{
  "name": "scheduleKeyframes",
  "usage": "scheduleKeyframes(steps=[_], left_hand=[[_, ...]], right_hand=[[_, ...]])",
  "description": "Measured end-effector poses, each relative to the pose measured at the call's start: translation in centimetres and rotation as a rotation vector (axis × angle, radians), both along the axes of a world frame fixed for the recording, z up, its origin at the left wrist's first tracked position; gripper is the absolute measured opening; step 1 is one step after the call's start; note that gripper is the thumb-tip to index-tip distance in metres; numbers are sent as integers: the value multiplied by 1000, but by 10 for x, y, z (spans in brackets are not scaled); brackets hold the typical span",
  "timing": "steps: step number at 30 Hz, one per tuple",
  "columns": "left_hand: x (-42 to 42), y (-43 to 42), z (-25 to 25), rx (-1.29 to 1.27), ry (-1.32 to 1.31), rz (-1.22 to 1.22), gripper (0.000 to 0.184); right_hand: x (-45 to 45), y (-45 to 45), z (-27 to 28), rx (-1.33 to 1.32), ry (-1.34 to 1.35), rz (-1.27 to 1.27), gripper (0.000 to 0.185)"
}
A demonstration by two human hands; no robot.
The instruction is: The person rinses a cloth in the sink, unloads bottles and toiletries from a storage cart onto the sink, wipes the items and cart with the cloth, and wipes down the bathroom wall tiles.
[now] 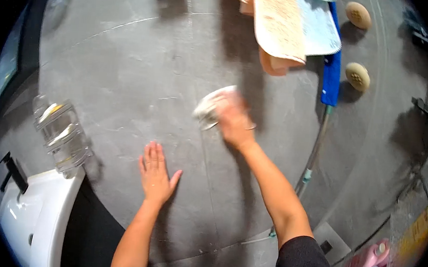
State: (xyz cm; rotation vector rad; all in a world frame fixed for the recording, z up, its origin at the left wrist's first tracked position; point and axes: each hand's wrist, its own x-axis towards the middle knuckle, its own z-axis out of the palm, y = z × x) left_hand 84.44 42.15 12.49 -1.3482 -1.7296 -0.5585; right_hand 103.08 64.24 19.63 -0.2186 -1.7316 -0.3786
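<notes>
My right hand, blurred by motion, presses a crumpled white cloth against the grey tiled wall. A thin band circles the right wrist. Lower and to the left, my left hand lies flat on the same grey surface, fingers spread and holding nothing. Above and right of the right hand hang a peach towel and a light blue towel.
At the left, a clear organizer stands by a white sink with a black faucet. A blue-topped pole and two beige round knobs are at right. Bottles stand lower right.
</notes>
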Motion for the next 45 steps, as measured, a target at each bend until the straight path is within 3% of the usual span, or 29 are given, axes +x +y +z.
scheduleKeyframes(steps=[2,4,6,8,11,13,16,19,20,23,25,29,31,33,35,39,42,44,45], left_hand=[[8,0,-5,-2,-22,3,103],[19,4,-17,28,-46,-17,101],[33,11,-40,-73,-47,-56,99],[39,15,-60,-157,-24,-72,97],[40,21,-84,-236,19,-61,97],[41,25,-88,-237,23,-58,97],[44,24,-103,-265,43,-44,98],[42,27,-130,-318,71,-14,99],[42,30,-140,-345,80,-5,99],[44,39,-154,-359,73,26,99],[47,43,-162,-341,57,32,98],[60,35,-167,-376,35,-50,93],[72,26,-180,-459,-42,-100,89],[73,14,-202,-521,-86,-128,88],[71,3,-213,-562,-139,-156,86],[60,-13,-218,-563,-132,-159,83],[55,-22,-224,-546,-140,-188,82],[56,-32,-231,-549,-181,-197,80],[58,-37,-233,-558,-194,-211,78]], right_hand=[[42,24,-33,-311,492,9,52],[13,37,-118,-442,570,-278,53],[-19,-28,-155,-525,432,-134,53],[-25,-72,-179,-381,-165,13,56],[18,-11,-160,-95,-398,-153,60],[48,41,-164,-482,222,-196,59],[39,61,-243,-665,689,-395,58],[-11,-3,-305,-597,435,-210,66],[-13,-28,-305,-569,286,-108,70],[29,-3,-274,-449,-174,-217,72],[53,26,-273,-549,42,-283,70],[19,27,-356,-1014,582,-332,66],[-13,-21,-397,-941,461,-229,67],[-24,-42,-404,-830,309,-127,68],[-15,-57,-372,-693,127,-32,68],[16,1,-250,-451,222,-160,73],[-28,-23,-304,-555,137,-81,77],[-39,-58,-404,-393,-287,-167,77],[-31,-65,-433,-270,-388,-18,72]])
